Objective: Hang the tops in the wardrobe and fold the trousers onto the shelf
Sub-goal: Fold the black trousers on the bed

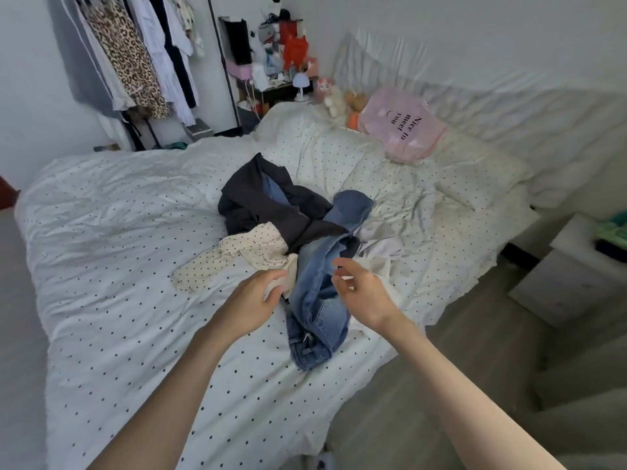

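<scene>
Our left hand [252,300] pinches the cream dotted top [251,256]; our right hand [359,293], fingers loosely spread and holding nothing, hovers over the jeans [319,310] at the bed's [118,266] five o'clock.

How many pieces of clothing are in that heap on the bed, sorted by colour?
Blue denim jeans: 1, possibly more, since the folds hide where one ends
Dark charcoal garment: 1
Cream polka-dot garment: 1
Plain white garment: 1
Total: 4 that can be told apart on the dotted white duvet
</scene>
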Tool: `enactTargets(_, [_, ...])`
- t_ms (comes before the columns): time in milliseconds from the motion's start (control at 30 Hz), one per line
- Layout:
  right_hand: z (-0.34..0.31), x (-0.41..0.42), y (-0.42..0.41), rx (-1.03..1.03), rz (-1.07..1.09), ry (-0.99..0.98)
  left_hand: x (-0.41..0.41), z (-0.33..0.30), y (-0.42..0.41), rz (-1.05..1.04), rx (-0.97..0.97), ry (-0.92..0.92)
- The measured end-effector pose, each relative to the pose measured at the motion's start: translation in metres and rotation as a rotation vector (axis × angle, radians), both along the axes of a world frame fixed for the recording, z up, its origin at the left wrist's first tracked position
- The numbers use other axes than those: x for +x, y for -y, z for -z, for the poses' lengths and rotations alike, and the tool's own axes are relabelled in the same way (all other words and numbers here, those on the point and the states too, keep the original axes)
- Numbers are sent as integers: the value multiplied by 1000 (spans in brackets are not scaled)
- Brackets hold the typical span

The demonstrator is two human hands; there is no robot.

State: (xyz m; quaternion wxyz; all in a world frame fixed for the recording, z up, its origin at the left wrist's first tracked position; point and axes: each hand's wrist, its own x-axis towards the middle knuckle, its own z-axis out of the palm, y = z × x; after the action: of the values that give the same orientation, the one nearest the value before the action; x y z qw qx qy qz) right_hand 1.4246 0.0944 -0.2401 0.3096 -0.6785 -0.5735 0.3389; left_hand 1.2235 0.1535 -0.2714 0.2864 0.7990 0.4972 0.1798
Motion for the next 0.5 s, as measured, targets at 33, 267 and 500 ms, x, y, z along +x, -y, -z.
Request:
enactTargets(33, [4,4,-8,-5,-9,0,5,6,-8,-6,-17,-15])
enactTargets(267, [24,41,-125,-78,-128,62,40,37,-97,-133,-109,10])
enactTargets(500, [66,68,-231,-183,-232,118,62,61,-159,-270,-180,3])
